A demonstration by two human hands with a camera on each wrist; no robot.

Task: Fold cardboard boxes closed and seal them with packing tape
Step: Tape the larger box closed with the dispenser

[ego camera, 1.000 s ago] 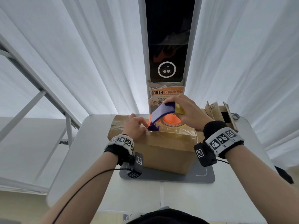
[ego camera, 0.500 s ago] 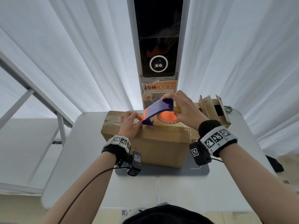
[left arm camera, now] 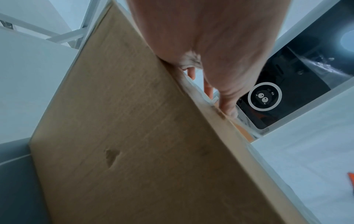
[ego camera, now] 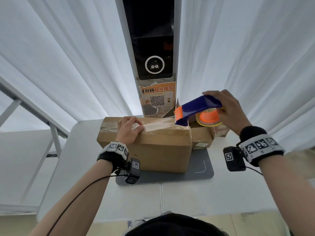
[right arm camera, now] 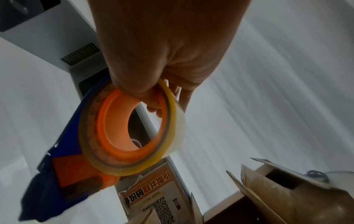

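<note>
1. Closed cardboard box (ego camera: 150,147) is sitting on a grey mat (ego camera: 201,169) at the middle of the white counter (ego camera: 81,160), toward its far edge; flaps are down.
2. A strip of clear packing tape (ego camera: 158,124) is lying along the box top, running from the left hand toward the box's right end; whether it is joined to the roll I cannot tell.
3. Left hand (ego camera: 128,131) is lying flat on the left part of the box top at the near top edge, fingers (ego camera: 136,129) straight and close together, pressing the tape down. Left wrist view: palm (left arm camera: 220,45) is sitting over the box's top edge, box front (left arm camera: 134,144) is filling the frame.
4. Right hand (ego camera: 230,111) is holding a blue tape dispenser (ego camera: 197,108) in the air over the box's right end, not touching the box top.
5. Right fingers are curling round the dispenser and its tape roll (ego camera: 208,119); right wrist view shows thumb (right arm camera: 145,91) and fingers pinching the yellowish roll (right arm camera: 132,131) on its orange core.
6. Orange blade end (ego camera: 179,114) of the dispenser is pointing left and down toward the box's right top edge.
7. Second open cardboard box (ego camera: 202,138) is standing just right of the first, flaps up, near the counter's far right corner.
8. Tall kiosk (ego camera: 151,65) with a dark screen and an orange QR notice (ego camera: 157,99) is standing behind the counter's far edge, between white curtains (ego camera: 68,65).
</note>
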